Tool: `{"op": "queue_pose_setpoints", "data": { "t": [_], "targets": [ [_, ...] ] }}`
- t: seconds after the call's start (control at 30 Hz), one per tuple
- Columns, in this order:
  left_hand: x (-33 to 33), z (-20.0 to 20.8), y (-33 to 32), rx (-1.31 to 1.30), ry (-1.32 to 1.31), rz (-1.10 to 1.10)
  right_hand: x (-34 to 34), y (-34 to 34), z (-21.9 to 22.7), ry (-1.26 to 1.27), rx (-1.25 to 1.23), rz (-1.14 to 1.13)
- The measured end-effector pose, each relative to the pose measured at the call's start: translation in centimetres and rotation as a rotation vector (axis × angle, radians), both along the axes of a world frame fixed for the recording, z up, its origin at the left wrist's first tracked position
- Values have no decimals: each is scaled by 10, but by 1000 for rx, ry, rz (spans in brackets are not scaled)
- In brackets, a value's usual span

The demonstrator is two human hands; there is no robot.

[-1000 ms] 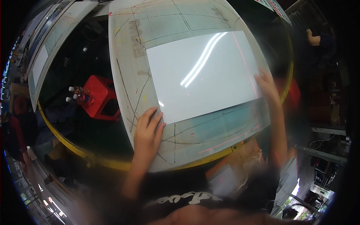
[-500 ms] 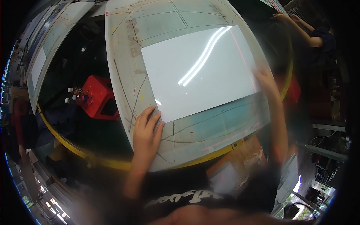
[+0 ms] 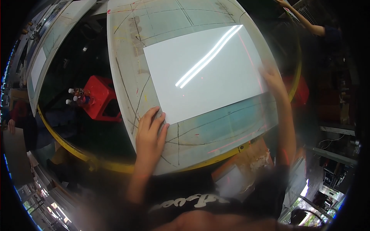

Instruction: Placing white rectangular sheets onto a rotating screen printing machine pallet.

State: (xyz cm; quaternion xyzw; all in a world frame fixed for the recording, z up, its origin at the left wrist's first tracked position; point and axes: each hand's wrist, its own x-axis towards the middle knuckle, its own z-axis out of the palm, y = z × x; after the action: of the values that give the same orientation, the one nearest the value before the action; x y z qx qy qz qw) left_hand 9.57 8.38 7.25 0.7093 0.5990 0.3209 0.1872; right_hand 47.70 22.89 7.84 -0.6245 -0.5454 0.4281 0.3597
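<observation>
Sheet (image 3: 216, 84) between left hand (image 3: 149, 133) and right hand (image 3: 273, 80)

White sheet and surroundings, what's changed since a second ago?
The white sheet has shifted slightly away from the person, lower right corner most. At upper right, a co-worker's arm now reaches farther left. The left hand and right hand stay at the sheet's edges.

Dark green floor (image 3: 88, 136) seen beyond the left edge of the pale board (image 3: 185, 152). Near that edge, a red plastic stool (image 3: 94, 92) is placed, topped with capped bottles (image 3: 81, 98). A curved yellow rail (image 3: 110, 166) is partly covered by the board's near edge. Farther left, a second marked board (image 3: 63, 32) is positioned. Well past the near right corner, a grey metal bar (image 3: 333, 156) is noted; windows or lamps cannot be distinguished among bright patches (image 3: 58, 210) beyond the near left corner.
</observation>
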Motion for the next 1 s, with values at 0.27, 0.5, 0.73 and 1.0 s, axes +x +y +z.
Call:
{"op": "queue_pose_setpoints", "data": {
  "t": [0.27,0.5,0.73,1.0],
  "targets": [
    [1,-2,1,-28,23,-1,-10,-5,1,-216,180,-1],
    [-1,-5,4,29,22,-17,-13,2,1,-410,177,-35],
    [0,0,1,-34,11,-3,-16,-1,0,-419,146,-53],
    [3,-3,2,24,62,-15,-17,-4,0,-448,144,-98]
  ]
}}
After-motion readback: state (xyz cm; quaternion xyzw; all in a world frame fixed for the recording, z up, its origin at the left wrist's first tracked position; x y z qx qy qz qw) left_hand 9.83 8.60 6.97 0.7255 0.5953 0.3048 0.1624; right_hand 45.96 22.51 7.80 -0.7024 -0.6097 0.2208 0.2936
